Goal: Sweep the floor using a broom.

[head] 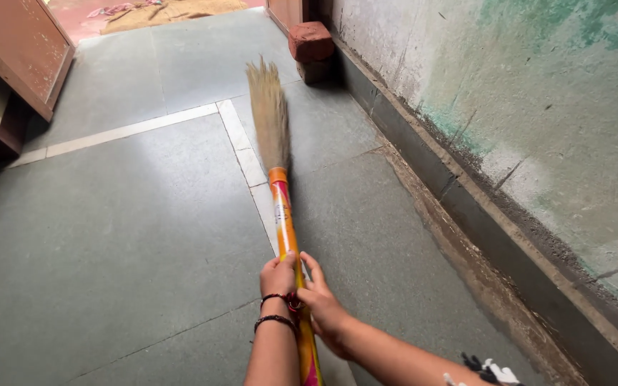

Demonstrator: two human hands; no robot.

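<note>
While both hands stay low in the head view, they meet on one long broom (281, 187). It has a shiny orange and yellow handle (285, 229) and a soft bunch of straw-coloured grass bristles (269, 114) at the far end. It points away from the person, across the floor, and its bristle tips are near a red brick (310, 41).

On the left side of the handle, the left hand (278, 276) is curled shut, with its knuckles up. Two dark thread bands (277, 309) go round that wrist, one with a bit of red. Against the right side of the handle sits the right hand (321, 302). Its fingers (314, 269) are stretched out long and only partly bent, so they lie along the stick more than they wrap it. I cannot tell if the thumb goes round underneath. The two hands are side by side and almost touching.

Under the broom is a grey stone floor (123, 243) with big slabs and a pale strip (241, 143) running through it. On the right stands a wall (538, 100) with old green and white paint peeling off, and a dusty brown edge along its bottom. The brick sits against that wall. A worn reddish wooden door (26, 46) shows at the top left. Far away lies a tan cloth mat (166, 11).
</note>
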